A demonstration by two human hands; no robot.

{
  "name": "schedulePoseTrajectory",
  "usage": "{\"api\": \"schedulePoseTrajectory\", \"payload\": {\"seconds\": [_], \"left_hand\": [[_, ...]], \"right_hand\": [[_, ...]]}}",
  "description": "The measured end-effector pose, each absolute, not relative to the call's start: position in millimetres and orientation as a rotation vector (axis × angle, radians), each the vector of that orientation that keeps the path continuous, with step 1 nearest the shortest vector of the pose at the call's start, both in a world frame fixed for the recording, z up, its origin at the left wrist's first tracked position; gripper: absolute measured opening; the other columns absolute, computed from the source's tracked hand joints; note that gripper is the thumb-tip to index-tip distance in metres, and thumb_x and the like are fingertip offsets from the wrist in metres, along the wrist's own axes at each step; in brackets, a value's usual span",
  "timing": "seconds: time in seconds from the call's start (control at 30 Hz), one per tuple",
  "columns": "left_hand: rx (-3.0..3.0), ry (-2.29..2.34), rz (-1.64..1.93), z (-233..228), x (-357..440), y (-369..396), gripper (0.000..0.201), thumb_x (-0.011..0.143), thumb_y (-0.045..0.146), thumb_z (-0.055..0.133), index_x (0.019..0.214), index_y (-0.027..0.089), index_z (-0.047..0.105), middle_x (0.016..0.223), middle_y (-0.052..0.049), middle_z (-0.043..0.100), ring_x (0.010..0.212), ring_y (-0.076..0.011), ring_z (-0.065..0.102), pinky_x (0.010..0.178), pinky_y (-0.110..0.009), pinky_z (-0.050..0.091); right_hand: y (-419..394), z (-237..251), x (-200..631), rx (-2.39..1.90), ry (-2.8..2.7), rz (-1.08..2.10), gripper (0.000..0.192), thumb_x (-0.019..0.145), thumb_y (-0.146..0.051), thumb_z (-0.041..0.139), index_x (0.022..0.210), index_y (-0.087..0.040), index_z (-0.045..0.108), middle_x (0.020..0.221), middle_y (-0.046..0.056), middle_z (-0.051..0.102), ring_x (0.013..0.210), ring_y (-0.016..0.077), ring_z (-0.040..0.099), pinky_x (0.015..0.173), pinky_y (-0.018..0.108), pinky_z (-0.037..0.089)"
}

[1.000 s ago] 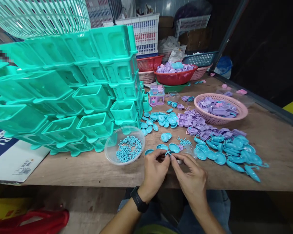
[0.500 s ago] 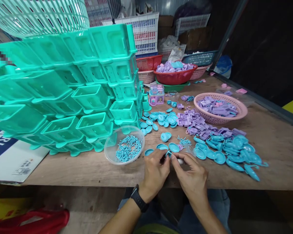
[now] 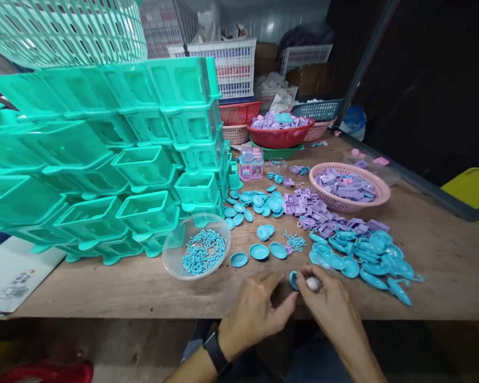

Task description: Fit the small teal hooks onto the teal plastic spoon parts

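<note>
Blue piece pinched in right grip, left grip spread, bare tabletop along front edge.

The brown table holds green tubs, a clear bowl, 3 blue dishes in line, purple bits, a pink basket.

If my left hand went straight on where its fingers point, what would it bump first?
Most likely the small blue piece in your right hand, just past your left hand's fingertips, though depth there is unclear.
</note>
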State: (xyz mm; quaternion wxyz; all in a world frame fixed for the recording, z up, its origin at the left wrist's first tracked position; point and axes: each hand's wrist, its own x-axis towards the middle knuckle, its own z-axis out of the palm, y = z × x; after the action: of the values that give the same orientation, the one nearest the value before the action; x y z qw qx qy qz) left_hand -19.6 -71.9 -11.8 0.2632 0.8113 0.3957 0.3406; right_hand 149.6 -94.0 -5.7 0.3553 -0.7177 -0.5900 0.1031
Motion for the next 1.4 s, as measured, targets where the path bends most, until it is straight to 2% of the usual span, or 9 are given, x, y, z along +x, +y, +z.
{"api": "schedulePoseTrajectory", "payload": {"seconds": [0.1, 0.23, 0.37, 0.57, 0.8, 0.97, 1.1, 1.23, 1.4], "left_hand": [[2.295, 1.218, 0.93, -10.3, -11.5, -59.3, 0.016, 0.096, 0.026, 0.058, 0.106, 0.019, 0.067, 0.098, -0.009, 0.07, 0.094, -0.0271, 0.064, 0.084, -0.041, 0.056], [2.422, 1.431, 0.709, -3.3, 2.1, -27.7, 0.038, 0.094, 0.017, 0.053, 0.132, 0.016, 0.058, 0.128, -0.017, 0.06, 0.115, -0.0351, 0.055, 0.095, -0.054, 0.052], [2.446, 1.483, 0.502, -3.2, 9.0, -8.2, 0.031, 0.09, 0.011, 0.052, 0.117, 0.013, 0.065, 0.13, -0.02, 0.057, 0.122, -0.04, 0.05, 0.096, -0.061, 0.048], [2.33, 1.392, 0.744, -9.6, 4.6, -15.1, 0.02, 0.083, 0.005, 0.053, 0.095, 0.017, 0.063, 0.111, -0.013, 0.065, 0.11, -0.0307, 0.057, 0.094, -0.048, 0.051], [2.08, 1.248, 1.161, -5.7, -9.6, -39.0, 0.019, 0.084, 0.005, 0.053, 0.089, 0.019, 0.064, 0.084, -0.004, 0.07, 0.082, -0.0213, 0.067, 0.074, -0.032, 0.053], [1.823, 1.233, 1.318, -9.1, -13.3, -37.5, 0.021, 0.084, 0.01, 0.058, 0.095, 0.018, 0.074, 0.091, -0.006, 0.078, 0.086, -0.0216, 0.073, 0.076, -0.032, 0.056], [1.653, 1.276, 1.321, -3.5, -13.2, -32.8, 0.019, 0.082, 0.012, 0.061, 0.09, 0.017, 0.077, 0.085, -0.005, 0.079, 0.077, -0.0201, 0.072, 0.069, -0.03, 0.055], [1.56, 1.311, 1.331, 6.3, -12.4, -33.5, 0.018, 0.08, 0.01, 0.062, 0.087, 0.016, 0.077, 0.08, -0.004, 0.078, 0.068, -0.017, 0.069, 0.064, -0.027, 0.053], [1.552, 1.307, 1.431, 13.3, -12.6, -38.1, 0.018, 0.079, 0.009, 0.062, 0.088, 0.018, 0.076, 0.08, -0.003, 0.076, 0.069, -0.0159, 0.068, 0.063, -0.026, 0.053]], "right_hand": [[-93.3, -12.4, 180.8, -1.954, -1.578, 0.035, 0.037, 0.09, -0.05, 0.046, 0.077, -0.024, 0.068, 0.076, 0.007, 0.073, 0.068, 0.025, 0.068, 0.064, 0.035, 0.046], [-80.7, -18.6, 206.0, -1.935, -1.597, -0.251, 0.054, 0.098, -0.054, 0.036, 0.089, -0.017, 0.074, 0.087, 0.014, 0.074, 0.079, 0.0288, 0.067, 0.074, 0.04, 0.048], [-68.2, -18.5, 199.3, -1.82, -1.664, -0.316, 0.053, 0.101, -0.05, 0.037, 0.093, -0.017, 0.077, 0.092, 0.015, 0.072, 0.085, 0.0284, 0.065, 0.076, 0.041, 0.046], [-48.7, -22.3, 179.6, -2.077, -1.894, -0.379, 0.029, 0.093, -0.028, 0.051, 0.09, -0.024, 0.079, 0.107, 0.012, 0.072, 0.101, 0.0332, 0.06, 0.077, 0.043, 0.04], [-29.1, -36.0, 179.9, -1.972, -1.944, -0.465, 0.03, 0.091, -0.018, 0.043, 0.087, -0.019, 0.072, 0.096, 0.016, 0.072, 0.094, 0.0329, 0.061, 0.075, 0.043, 0.039], [-28.1, -30.2, 176.2, -1.738, -1.657, -0.195, 0.04, 0.1, -0.044, 0.033, 0.091, -0.02, 0.064, 0.094, 0.016, 0.073, 0.087, 0.0308, 0.065, 0.077, 0.044, 0.045], [-36.5, -19.0, 167.2, -1.646, -1.355, 0.243, 0.045, 0.092, -0.063, 0.048, 0.095, -0.021, 0.062, 0.085, 0.011, 0.075, 0.076, 0.0264, 0.069, 0.07, 0.039, 0.052], [-50.2, -4.8, 147.0, -1.461, -1.187, 0.627, 0.045, 0.084, -0.064, 0.064, 0.093, -0.02, 0.066, 0.079, 0.007, 0.074, 0.073, 0.0228, 0.071, 0.064, 0.032, 0.057], [-64.3, 11.4, 125.7, -1.392, -1.241, 0.581, 0.041, 0.077, -0.058, 0.076, 0.091, -0.02, 0.071, 0.08, 0.006, 0.075, 0.071, 0.021, 0.072, 0.061, 0.028, 0.058]]}}
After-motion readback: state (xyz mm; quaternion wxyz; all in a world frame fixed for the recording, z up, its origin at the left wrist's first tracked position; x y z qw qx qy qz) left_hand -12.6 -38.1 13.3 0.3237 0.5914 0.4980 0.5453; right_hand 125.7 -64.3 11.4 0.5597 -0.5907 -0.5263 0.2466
